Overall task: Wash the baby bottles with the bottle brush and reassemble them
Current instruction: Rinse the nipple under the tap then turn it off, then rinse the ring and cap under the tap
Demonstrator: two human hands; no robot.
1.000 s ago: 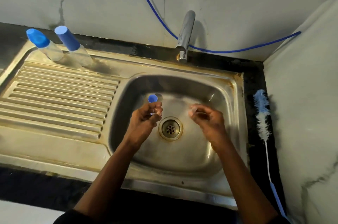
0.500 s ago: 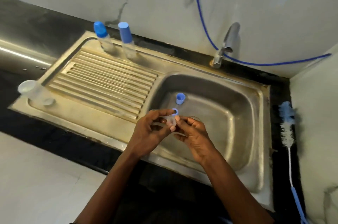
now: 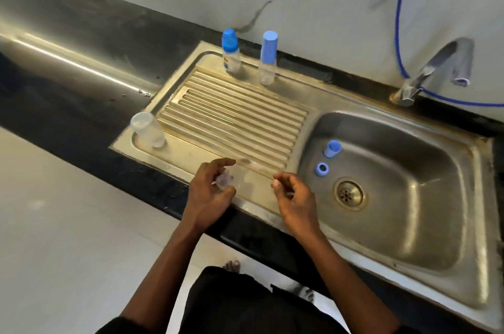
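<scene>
Baby bottles of clear plastic stand on the ribbed steel drainboard (image 3: pixel 231 115): a round-capped bottle (image 3: pixel 230 51) and a tall-capped bottle (image 3: pixel 268 58) at the back, an uncapped bottle (image 3: pixel 147 129) front left. Your left hand (image 3: pixel 210 197) pinches a soft clear teat (image 3: pixel 225 179); your right hand (image 3: pixel 296 198) is loosely curled. A blue cap (image 3: pixel 332 148) and a blue ring (image 3: pixel 322 169) lie in the basin (image 3: pixel 409 197).

The left hand (image 3: pixel 208 198) and right hand (image 3: pixel 296 197) have moved from the steel sink basin (image 3: pixel 409 211) to the ribbed steel drainboard (image 3: pixel 231 115) and parted. The left now pinches the clear silicone teat (image 3: pixel 225 179) alone. The small blue plastic ring (image 3: pixel 322 169) now lies in the basin.
</scene>
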